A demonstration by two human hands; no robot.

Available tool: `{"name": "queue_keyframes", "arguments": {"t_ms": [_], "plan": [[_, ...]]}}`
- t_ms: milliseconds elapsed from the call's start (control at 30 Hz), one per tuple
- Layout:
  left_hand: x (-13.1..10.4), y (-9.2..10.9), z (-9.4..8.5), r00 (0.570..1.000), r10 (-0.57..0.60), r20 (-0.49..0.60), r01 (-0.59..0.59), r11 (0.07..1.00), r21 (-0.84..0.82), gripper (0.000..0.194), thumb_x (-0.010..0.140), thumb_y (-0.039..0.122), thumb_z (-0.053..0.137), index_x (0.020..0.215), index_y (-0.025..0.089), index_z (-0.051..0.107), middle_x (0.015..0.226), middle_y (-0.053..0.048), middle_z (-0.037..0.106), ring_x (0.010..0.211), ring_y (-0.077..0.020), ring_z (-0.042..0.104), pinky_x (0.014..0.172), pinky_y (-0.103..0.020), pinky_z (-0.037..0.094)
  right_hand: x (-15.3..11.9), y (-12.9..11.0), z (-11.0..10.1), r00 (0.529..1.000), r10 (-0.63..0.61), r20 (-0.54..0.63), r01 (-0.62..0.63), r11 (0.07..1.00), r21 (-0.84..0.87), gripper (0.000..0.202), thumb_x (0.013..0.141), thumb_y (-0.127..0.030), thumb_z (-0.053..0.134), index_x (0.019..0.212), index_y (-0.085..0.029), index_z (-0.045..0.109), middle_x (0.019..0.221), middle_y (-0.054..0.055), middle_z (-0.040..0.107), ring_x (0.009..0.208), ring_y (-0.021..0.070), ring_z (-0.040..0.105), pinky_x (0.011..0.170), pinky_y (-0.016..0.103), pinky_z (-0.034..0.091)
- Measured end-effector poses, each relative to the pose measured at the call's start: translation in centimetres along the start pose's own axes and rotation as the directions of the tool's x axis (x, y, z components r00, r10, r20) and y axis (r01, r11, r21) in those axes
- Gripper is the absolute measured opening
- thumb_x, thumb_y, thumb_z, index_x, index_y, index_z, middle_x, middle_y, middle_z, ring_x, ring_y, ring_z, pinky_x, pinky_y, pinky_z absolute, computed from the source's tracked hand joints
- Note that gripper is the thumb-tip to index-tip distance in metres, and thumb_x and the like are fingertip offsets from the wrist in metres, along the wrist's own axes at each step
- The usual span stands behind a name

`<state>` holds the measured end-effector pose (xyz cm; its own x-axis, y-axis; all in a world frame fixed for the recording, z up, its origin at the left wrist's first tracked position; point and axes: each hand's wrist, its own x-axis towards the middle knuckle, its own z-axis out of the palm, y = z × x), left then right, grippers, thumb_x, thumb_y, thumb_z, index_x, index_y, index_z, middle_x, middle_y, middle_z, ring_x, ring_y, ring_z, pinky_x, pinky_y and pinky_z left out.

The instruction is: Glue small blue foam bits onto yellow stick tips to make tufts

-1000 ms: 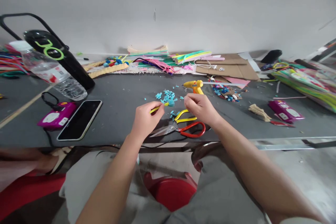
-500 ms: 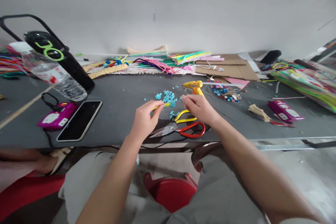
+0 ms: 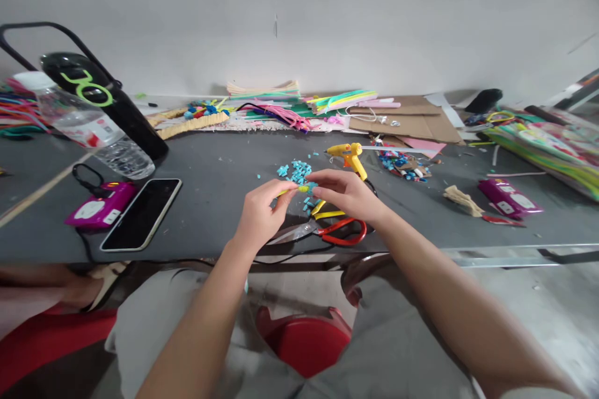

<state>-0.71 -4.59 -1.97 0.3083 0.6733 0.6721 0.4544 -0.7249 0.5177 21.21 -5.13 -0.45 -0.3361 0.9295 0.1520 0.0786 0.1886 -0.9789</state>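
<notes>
Between finger and thumb, my left hand (image 3: 264,209) pinches a thin yellow-green stick (image 3: 303,189) that has blue pieces at its right end. My right hand (image 3: 345,192) is closed around that blue end, its fingertips touching it. Small turquoise pieces (image 3: 299,171) lie in a loose pile just beyond my hands. Below them rest scissors (image 3: 344,230) with red handles and a tool with yellow handles (image 3: 329,214), partly hidden by my right hand. A yellow glue gun (image 3: 346,151) lies behind my right hand.
At the left are a phone (image 3: 141,215), a purple power block (image 3: 103,206), a clear bottle (image 3: 100,131) and a black bottle (image 3: 126,115). Coloured stems (image 3: 341,101) and cardboard (image 3: 421,121) line the wall. Another purple block (image 3: 508,197) lies at the right.
My right hand has moved left and down from beside the glue gun, and its fingers now meet the blue end of the stick. My left hand has shifted slightly right.
</notes>
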Motion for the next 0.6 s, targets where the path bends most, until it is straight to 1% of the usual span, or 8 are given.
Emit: {"name": "queue_keyframes", "arguments": {"t_ms": [133,300,467,600], "plan": [[-0.03,0.08,-0.04,1.000,0.010,0.005,-0.010,1.000,-0.015,0.013,0.095,0.020,0.060,0.100,0.020,0.072,0.092,-0.004,0.077,0.082,-0.0140,0.070,0.075,-0.025,0.053,0.13,0.11,0.15,1.000,0.016,0.004,-0.016,0.999,0.044,0.033,0.085,-0.035,0.074,0.113,-0.017,0.071,0.108,0.008,0.073,0.092,0.0196,0.070,0.088,0.039,0.059],[-0.10,0.16,-0.03,1.000,0.021,0.013,-0.020,0.999,-0.033,0.014,0.095,0.020,0.060,0.100,0.020,0.072,0.090,-0.004,0.076,0.081,-0.0136,0.070,0.075,-0.026,0.053,0.15,0.25,0.35,1.000,0.018,-0.025,-0.018,1.000,0.014,0.030,0.083,-0.035,0.075,0.107,-0.017,0.072,0.096,0.006,0.073,0.085,0.0178,0.070,0.081,0.035,0.058],[-0.09,0.24,0.02,0.999,0.017,0.031,-0.016,0.999,-0.049,0.015,0.096,0.021,0.058,0.100,0.020,0.072,0.087,-0.004,0.075,0.078,-0.0135,0.069,0.074,-0.026,0.053,0.23,0.44,0.46,0.998,0.019,-0.053,-0.020,1.000,-0.021,0.029,0.082,-0.035,0.075,0.105,-0.017,0.072,0.094,0.006,0.073,0.084,0.0186,0.070,0.080,0.036,0.058],[-0.07,0.24,-0.03,0.999,0.015,0.035,-0.014,0.999,-0.044,0.017,0.097,0.022,0.057,0.100,0.020,0.073,0.086,-0.004,0.075,0.078,-0.0140,0.069,0.074,-0.026,0.053,0.14,0.29,0.41,0.999,0.025,-0.047,-0.026,0.999,-0.025,0.030,0.082,-0.035,0.075,0.106,-0.018,0.072,0.099,0.007,0.074,0.087,0.0196,0.070,0.083,0.037,0.058]]}}
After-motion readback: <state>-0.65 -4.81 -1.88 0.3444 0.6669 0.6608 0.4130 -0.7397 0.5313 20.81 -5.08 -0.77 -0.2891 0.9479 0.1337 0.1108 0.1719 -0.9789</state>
